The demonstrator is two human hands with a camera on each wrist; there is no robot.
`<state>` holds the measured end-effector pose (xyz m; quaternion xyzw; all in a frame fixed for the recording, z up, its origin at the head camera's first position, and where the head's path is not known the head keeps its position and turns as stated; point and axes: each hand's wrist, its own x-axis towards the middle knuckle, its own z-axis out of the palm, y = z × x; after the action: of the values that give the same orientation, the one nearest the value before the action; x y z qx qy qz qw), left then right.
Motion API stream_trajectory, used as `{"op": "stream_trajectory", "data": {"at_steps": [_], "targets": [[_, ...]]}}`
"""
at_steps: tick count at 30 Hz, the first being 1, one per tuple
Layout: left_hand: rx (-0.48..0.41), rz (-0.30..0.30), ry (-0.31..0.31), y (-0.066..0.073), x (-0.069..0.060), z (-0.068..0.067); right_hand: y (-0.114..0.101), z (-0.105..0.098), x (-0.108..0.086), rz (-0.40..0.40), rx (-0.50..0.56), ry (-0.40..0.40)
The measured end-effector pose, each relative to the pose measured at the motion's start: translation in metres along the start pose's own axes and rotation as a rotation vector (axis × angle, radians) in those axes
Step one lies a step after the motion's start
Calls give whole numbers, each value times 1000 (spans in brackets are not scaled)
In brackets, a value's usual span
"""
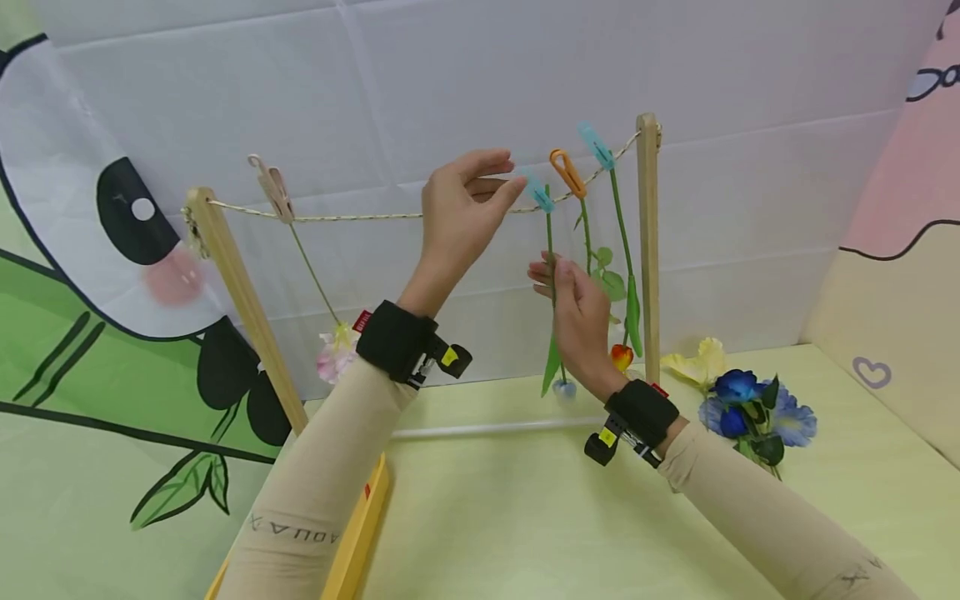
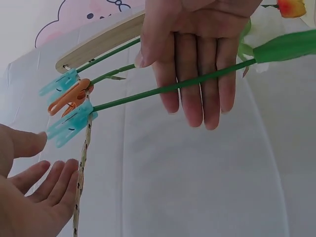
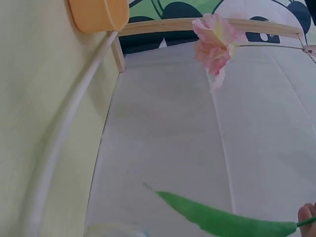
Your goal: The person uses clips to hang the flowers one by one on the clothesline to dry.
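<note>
A light blue clothespin [image 1: 540, 193] clips a green stem [image 1: 550, 233] with a long leaf to the rope. My left hand [image 1: 468, 204] is just left of that clothespin; in the left wrist view a small gap separates its thumb from the clothespin's [image 2: 71, 126] end, fingers relaxed. Below it, my right hand [image 1: 581, 325] has straight fingers behind the stem, which crosses them in the left wrist view; its thumb is off the stem there. An orange clothespin [image 1: 568, 172] and another blue one [image 1: 597, 147] hold further stems to the right. Leaf [image 3: 227, 222] and fingertips show low in the right wrist view.
Wooden posts [image 1: 648, 250] carry the rope [image 1: 360, 218]; a beige clothespin [image 1: 273, 190] holds a pink flower [image 1: 335, 357] at left. A white bar [image 1: 495, 429] runs low between them. Blue flowers [image 1: 750, 404] lie at right, and a yellow-orange container [image 1: 360, 533] stands at lower left.
</note>
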<state>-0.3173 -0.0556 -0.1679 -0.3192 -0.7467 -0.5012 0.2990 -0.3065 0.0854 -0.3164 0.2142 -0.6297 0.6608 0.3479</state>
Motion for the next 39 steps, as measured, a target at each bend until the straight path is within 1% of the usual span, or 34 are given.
{"op": "stream_trajectory", "data": {"at_steps": [3,5,7,10,13,15,19,22,26,28,32,35,37,39], "targets": [[2,66,60,-1,-12,-5,1,-9,-10,-26,-90,-26],[7,86,92,-1,-21,-10,1,-16,-16,-45,-135,-47],[2,94,116,-2,-33,-15,-1,-22,-20,-62,-142,-71],[22,106,132,-9,-52,-21,-3,-32,-27,-63,-124,-109],[66,133,121,-19,-74,-25,-5,-41,-36,-56,-129,-143],[99,145,107,-25,-91,-30,-6,-48,-43,-62,-153,-166],[146,140,65,-35,-124,-44,-8,-65,-56,-90,-183,-223],[201,134,32,-45,-146,-56,-10,-80,-64,-107,-208,-267],[274,99,11,-61,-173,-73,-8,-102,-72,-107,-245,-326],[297,59,5,-71,-185,-83,-6,-114,-76,-90,-263,-363],[323,-39,-6,-87,-210,-101,-1,-137,-85,-64,-342,-429],[319,-114,-12,-93,-226,-113,3,-154,-91,-60,-413,-445],[311,-167,-11,-94,-236,-120,5,-166,-94,-58,-459,-454],[323,-215,-17,-96,-245,-129,8,-178,-97,-41,-502,-460]]}}
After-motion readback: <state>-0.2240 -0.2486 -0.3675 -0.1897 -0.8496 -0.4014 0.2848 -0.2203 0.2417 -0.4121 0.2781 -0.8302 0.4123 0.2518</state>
